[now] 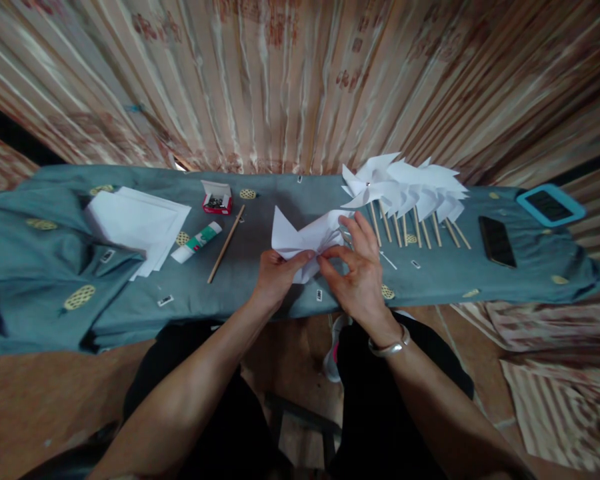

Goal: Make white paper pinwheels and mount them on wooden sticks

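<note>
A white paper pinwheel (300, 240), its corners partly folded in, is held over the middle of the cloth-covered table. My left hand (279, 275) grips its lower left side, the thumb lying on the paper near the centre. My right hand (356, 272) is closed, with thumb and index finger pinched at the pinwheel's centre; whatever small thing may be between them is hidden. A shiny, pale object (345, 232) shows by the right hand's raised fingers, too blurred to name. A wooden stick (226, 244) lies left of the pinwheel.
An open red box of small metal pieces (217, 199), a glue stick (197, 243) and stacked white paper sheets (135, 223) lie to the left. Several finished pinwheels on sticks (405, 187) overlap at right, before a black phone (497, 241) and a blue-framed tablet (551, 205). A curtain hangs behind.
</note>
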Available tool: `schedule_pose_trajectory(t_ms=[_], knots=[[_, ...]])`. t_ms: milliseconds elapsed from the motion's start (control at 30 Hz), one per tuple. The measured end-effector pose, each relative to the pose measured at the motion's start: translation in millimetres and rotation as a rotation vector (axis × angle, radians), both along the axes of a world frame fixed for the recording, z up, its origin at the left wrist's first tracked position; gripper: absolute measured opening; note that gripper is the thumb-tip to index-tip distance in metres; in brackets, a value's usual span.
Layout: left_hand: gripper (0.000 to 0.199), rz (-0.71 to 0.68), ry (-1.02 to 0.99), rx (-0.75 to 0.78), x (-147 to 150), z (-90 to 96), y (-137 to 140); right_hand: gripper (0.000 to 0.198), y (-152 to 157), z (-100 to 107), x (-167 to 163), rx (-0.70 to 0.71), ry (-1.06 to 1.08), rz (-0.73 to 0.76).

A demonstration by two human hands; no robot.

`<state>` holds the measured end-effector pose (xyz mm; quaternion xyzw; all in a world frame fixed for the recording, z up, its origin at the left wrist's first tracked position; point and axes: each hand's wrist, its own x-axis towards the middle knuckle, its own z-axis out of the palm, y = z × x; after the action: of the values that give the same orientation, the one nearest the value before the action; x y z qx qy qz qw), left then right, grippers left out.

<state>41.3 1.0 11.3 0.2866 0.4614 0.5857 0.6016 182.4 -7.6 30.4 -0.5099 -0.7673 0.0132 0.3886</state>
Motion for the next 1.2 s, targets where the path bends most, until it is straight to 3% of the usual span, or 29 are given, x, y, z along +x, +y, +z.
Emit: schedule_pose_trajectory(t_ms=[267, 433, 733, 833, 1000, 1200], knots=[[0.031, 0.020, -0.117, -0.096, -4, 9.1, 4, 0.010, -5, 11, -1, 0.058, -0.033, 0.008], [0.038, 0.039, -0.170, -0.176, -15, 11.4, 4, 0.013, 2, 19, 10, 0.062, 0.073, -0.011], [0.040, 0.113, -0.167, -0.160, -40, 10.1, -5, 0.024, 35, 2, 30, -0.229, 0.492, -0.132], [0.043, 0.226, -0.185, -0.091, -59, 18.9, 5, 0.025, 40, -1, 19, -0.309, 0.500, -0.145], [0.036, 0.498, -0.191, 0.017, -116, 41.1, 26, 0.023, 37, -16, -11, -0.379, 0.325, -0.026], [0.019, 0.752, -0.207, 0.163, -177, 53.7, 29, 0.021, 31, -33, -63, -0.327, 0.080, 0.207]])
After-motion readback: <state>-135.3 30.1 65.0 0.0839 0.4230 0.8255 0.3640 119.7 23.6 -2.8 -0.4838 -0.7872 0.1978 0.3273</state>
